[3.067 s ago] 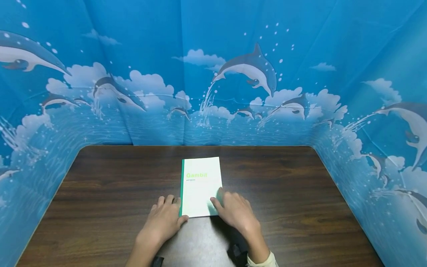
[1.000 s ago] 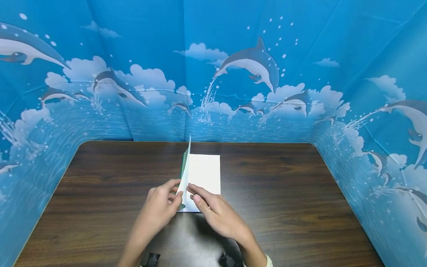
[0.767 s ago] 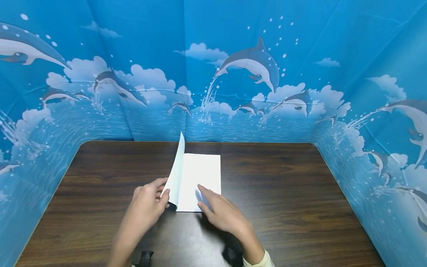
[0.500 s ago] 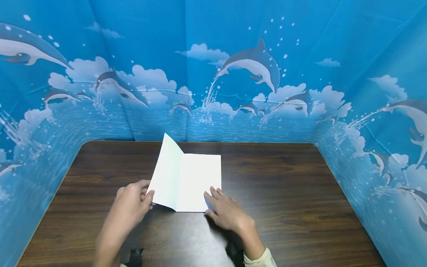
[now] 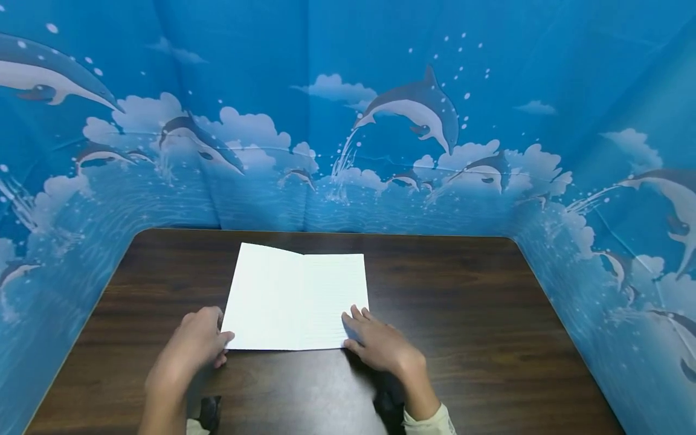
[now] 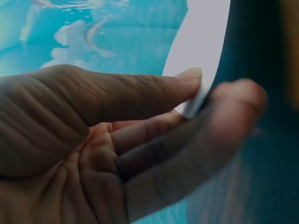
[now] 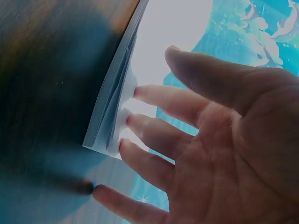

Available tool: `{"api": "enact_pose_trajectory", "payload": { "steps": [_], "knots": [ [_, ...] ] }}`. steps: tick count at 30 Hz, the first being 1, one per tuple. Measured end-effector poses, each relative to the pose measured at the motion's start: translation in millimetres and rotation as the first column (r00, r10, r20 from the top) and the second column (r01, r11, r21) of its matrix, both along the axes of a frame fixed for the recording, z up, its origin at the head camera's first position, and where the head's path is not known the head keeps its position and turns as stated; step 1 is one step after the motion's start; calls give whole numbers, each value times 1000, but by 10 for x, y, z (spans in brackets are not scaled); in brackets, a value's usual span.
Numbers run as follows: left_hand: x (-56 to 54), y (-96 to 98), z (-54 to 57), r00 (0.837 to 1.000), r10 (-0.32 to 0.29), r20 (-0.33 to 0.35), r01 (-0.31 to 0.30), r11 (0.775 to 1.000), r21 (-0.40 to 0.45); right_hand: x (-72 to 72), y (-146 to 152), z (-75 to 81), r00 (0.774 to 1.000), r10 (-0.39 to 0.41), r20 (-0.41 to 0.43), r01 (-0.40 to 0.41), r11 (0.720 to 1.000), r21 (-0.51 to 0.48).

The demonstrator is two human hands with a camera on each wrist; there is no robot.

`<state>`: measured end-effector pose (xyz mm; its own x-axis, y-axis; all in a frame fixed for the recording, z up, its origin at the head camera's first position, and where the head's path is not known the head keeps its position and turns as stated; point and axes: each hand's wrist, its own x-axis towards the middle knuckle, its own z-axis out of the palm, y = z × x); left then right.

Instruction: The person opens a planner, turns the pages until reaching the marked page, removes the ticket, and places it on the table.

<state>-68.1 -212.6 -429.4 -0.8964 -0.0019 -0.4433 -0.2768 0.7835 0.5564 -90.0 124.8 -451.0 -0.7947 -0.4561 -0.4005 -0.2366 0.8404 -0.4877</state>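
A notebook [image 5: 272,296] lies spread open on the table, with pale, faintly lined pages facing up. Its left side rises slightly toward the outer edge. My left hand [image 5: 193,344] pinches the lower left corner of that side; in the left wrist view the thumb [image 6: 182,84] presses on the white sheet [image 6: 201,42], fingers behind it. On the lower right corner of the right page rests my right hand [image 5: 380,344], its fingers extended. The right wrist view shows several fingertips [image 7: 135,91] touching the page near the stacked sheet edges [image 7: 112,102]. The cover is hidden underneath.
The dark wood-grain table [image 5: 462,302] has rounded back corners. A blue curtain [image 5: 261,60] printed with dolphins surrounds its back and sides. Dark straps show near both wrists, one being the left wrist strap [image 5: 209,414].
The notebook, closed at first, has been opened. My left hand has carried the cover side over to the left and lowered it. My right hand has moved from the fold to the right page's corner.
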Motion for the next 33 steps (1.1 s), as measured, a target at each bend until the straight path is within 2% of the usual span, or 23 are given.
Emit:
{"api": "enact_pose_trajectory", "payload": {
  "steps": [5, 10, 14, 20, 22, 29, 33],
  "knots": [
    [-9, -14, -146, 999, 22, 41, -22, 1000, -6, -1, 5, -1, 1000, 5, 1, -5, 1000, -2],
    [-13, 8, -208, 998, 35, 46, -34, 999, -17, -4, 13, -19, 1000, 5, -1, -5, 1000, 3],
    [-25, 31, -235, 998, 43, 46, -42, 999, -34, -12, 14, -23, 1000, 3, -6, -3, 1000, 4],
    [-62, 31, -265, 999, 21, 51, -12, 984, -176, -5, 26, -9, 1000, 14, -6, -14, 1000, -6],
    [-70, 25, -269, 998, 19, 55, -8, 980, -199, -5, 34, 6, 1000, 23, -13, -23, 1000, -12],
    [-69, -12, -269, 995, 23, 92, -7, 985, -173, -74, 49, 92, 994, 86, -65, -86, 996, 15],
    [-98, -7, -288, 996, 16, 91, 1, 984, -179, -211, 79, 172, 996, 56, -65, -54, 998, 24]
  ]
}}
